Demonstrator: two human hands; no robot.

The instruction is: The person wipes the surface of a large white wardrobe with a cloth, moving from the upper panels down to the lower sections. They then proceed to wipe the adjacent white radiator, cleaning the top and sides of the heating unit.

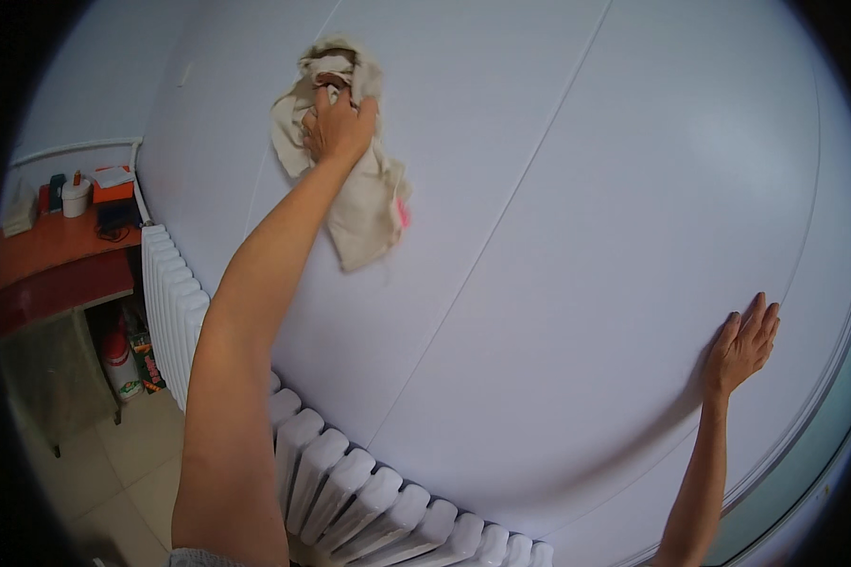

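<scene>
My left hand (pixel 340 127) presses a crumpled beige cloth (pixel 365 227) against a pale, smooth wall panel (pixel 539 283). The fingers are bunched into the folds, and part of the cloth hangs down below the wrist. A bright pink patch shows on the cloth's right edge. Over to the right, my right hand (pixel 741 351) rests on the same wall with its fingers extended and nothing in it. Thin seams run between the panels, one of them slanting between my two hands.
A white column radiator (pixel 354 475) runs along the wall's foot, beneath my left arm. At the left, a reddish-brown desk (pixel 64 241) bears a white canister (pixel 76 197) and an orange box (pixel 113 186). A red-and-white container (pixel 119 361) stands underneath. A greenish, framed pane (pixel 801 475) borders the right.
</scene>
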